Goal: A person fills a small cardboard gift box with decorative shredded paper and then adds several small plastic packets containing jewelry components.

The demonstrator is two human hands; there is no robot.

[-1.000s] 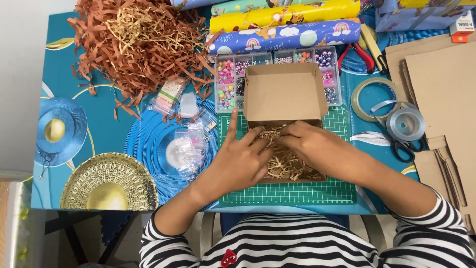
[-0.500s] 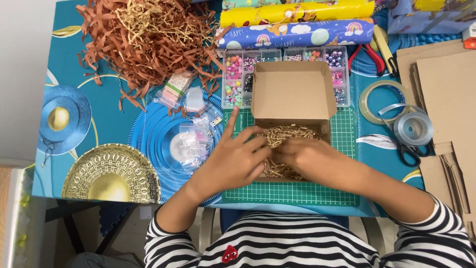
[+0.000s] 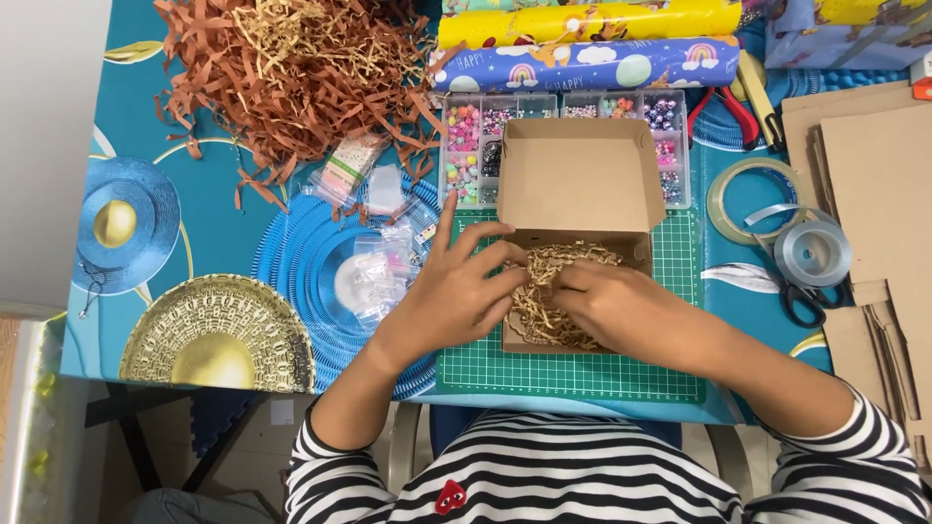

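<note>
**A:** What do you see from up there?

**B:** I see a small brown cardboard box [image 3: 581, 209] with its lid flipped up. It sits on a green cutting mat [image 3: 582, 364], right in front of the striped shirt. The box is full of tan crinkly paper shreds [image 3: 553, 291].

**A:** Where are the hands?

**B:** Both are in the box. The left hand [image 3: 454, 296] lies on the left edge, fingers spread wide and bent, tips pressing into the shreds. One finger points up. I see nothing gripped in it. The right hand [image 3: 621, 309] lies flat on the shreds, fingers curled down into them. I cannot tell if it has hold of any.

**A:** What is around the box?

**B:** Just behind it is a clear bead tray [image 3: 476, 146] with many little colourful beads. Far back on the left is a big heap of brown and tan shredded paper [image 3: 291, 78]. Rolls of wrapping paper [image 3: 582, 44] lie along the back. Little clear bags [image 3: 374, 262] rest near the left hand. On the right are tape rolls [image 3: 777, 218] and flat cardboard sheets [image 3: 879, 184].
</note>
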